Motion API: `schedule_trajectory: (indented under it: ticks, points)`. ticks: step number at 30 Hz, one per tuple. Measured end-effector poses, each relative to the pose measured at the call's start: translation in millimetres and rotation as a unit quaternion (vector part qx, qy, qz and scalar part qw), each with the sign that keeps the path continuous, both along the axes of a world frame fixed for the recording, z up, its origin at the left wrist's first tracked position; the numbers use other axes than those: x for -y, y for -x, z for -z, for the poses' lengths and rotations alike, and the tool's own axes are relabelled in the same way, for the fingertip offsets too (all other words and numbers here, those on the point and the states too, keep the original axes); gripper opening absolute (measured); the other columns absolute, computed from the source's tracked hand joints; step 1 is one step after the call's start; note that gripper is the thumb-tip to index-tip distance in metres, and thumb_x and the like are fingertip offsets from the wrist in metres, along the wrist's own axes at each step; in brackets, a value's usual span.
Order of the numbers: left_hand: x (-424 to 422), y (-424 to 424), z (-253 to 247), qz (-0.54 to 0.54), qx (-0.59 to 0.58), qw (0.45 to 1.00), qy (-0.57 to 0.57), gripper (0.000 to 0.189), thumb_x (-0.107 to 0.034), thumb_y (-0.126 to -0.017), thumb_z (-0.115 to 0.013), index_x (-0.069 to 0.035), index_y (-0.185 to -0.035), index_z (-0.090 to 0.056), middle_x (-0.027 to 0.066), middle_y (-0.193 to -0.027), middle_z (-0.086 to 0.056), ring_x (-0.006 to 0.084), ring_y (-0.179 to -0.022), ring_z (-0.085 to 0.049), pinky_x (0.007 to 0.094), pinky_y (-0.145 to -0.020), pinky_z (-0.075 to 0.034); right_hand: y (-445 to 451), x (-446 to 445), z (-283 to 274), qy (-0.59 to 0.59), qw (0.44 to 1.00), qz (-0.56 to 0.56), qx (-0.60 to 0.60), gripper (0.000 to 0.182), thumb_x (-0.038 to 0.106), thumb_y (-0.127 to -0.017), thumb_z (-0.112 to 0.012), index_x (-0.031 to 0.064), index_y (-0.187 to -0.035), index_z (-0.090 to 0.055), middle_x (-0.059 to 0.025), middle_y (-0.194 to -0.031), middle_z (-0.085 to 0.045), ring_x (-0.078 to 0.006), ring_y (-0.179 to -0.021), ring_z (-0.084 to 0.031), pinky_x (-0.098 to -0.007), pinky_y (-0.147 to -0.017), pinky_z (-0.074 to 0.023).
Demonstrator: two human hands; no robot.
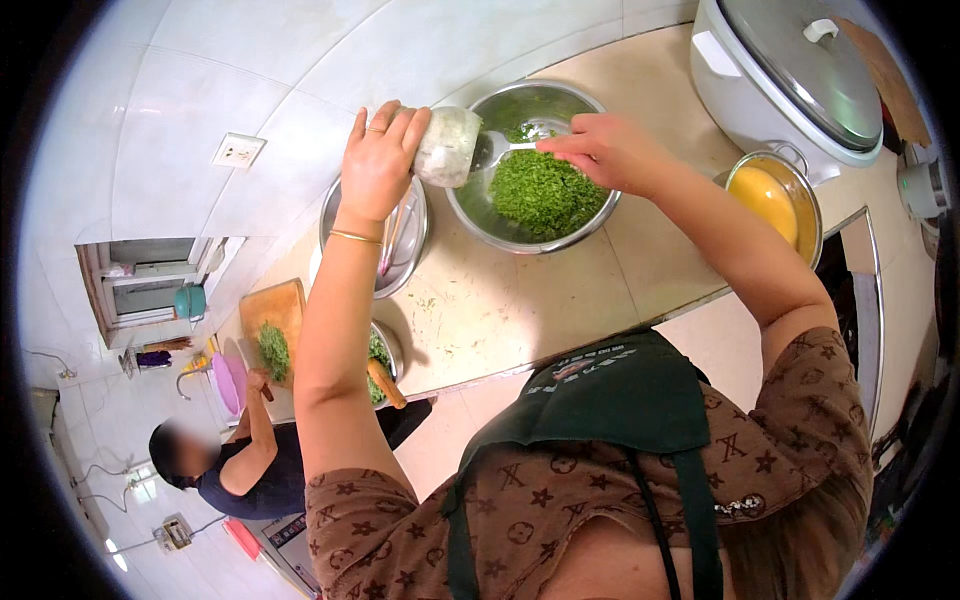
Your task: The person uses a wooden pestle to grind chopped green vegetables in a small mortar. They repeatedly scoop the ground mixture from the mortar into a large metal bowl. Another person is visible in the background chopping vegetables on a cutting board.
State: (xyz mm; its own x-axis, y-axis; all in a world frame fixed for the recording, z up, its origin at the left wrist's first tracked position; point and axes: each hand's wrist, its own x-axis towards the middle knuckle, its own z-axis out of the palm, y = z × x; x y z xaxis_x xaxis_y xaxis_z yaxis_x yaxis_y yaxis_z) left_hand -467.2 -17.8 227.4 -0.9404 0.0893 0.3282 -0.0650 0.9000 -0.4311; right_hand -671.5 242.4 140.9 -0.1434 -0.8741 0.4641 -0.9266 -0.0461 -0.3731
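My left hand (382,157), with a ring and a bracelet, grips a pale jar or container (448,146) tilted over the left rim of a large metal bowl (469,214). Chopped green herbs or leafy greens (547,191) lie in that bowl. Between my right hand's (589,154) fingers is the light handle of a spoon (491,148), whose head is at the container's mouth. What the container holds is hidden. Behind my left forearm stands another metal bowl (424,225) with chopsticks in it.
A lidded rice cooker (742,97) and a metal pot of yellow liquid (769,199) stand at the right. At the left, a co-worker (255,465) stands by a cutting board (274,300) with chopped greens. A bowl of greens with a wooden handle (386,382) sits near the counter's edge.
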Motion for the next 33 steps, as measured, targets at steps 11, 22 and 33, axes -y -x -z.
schedule_trajectory:
  ticks: [11, 22, 33]
  points:
    - [-5.4, -37.1, 24.4, -0.079, -0.013, 0.996, -0.035, 0.061, -0.012, -0.072, -0.078, -0.013, -0.13, -0.058, 0.0049, -0.118, -0.066, 0.0269, -0.121, -0.059, 0.0543, -0.106, -0.046, -17.5, -16.3, -8.3, -0.136, 0.99, 0.039, -0.01, 0.025, 0.027, -0.097, -0.063, 0.0309, -0.119, -0.074, -0.01, -0.084, -0.063, -0.0319, -0.078, -0.065, -0.0455, -0.066, -0.0523]
    - [-120.6, -185.0, 211.6, -0.245, -0.32, 0.756, -0.516, 0.074, -0.028, -0.06, -0.092, -0.005, -0.124, -0.062, 0.0176, -0.119, -0.065, 0.0367, -0.11, -0.061, 0.0456, -0.1, -0.045, -57.8, -27.0, 82.1, -0.377, 0.91, 0.156, 0.073, 0.038, 0.012, -0.091, -0.057, 0.0065, -0.129, -0.059, -0.0197, -0.092, -0.069, -0.0403, -0.09, -0.068, -0.0513, -0.079, -0.0554]
    - [-165.6, -233.0, 274.8, -0.397, -0.326, 0.674, -0.532, 0.061, -0.031, -0.064, -0.093, -0.004, -0.113, -0.069, 0.0158, -0.11, -0.07, 0.0331, -0.104, -0.067, 0.0424, -0.094, -0.052, -168.1, -6.0, 24.4, -0.18, 0.979, -0.076, 0.056, 0.037, 0.01, -0.083, -0.072, 0.0065, -0.119, -0.066, -0.0154, -0.118, -0.062, -0.0357, -0.112, -0.06, -0.0456, -0.095, -0.0511]
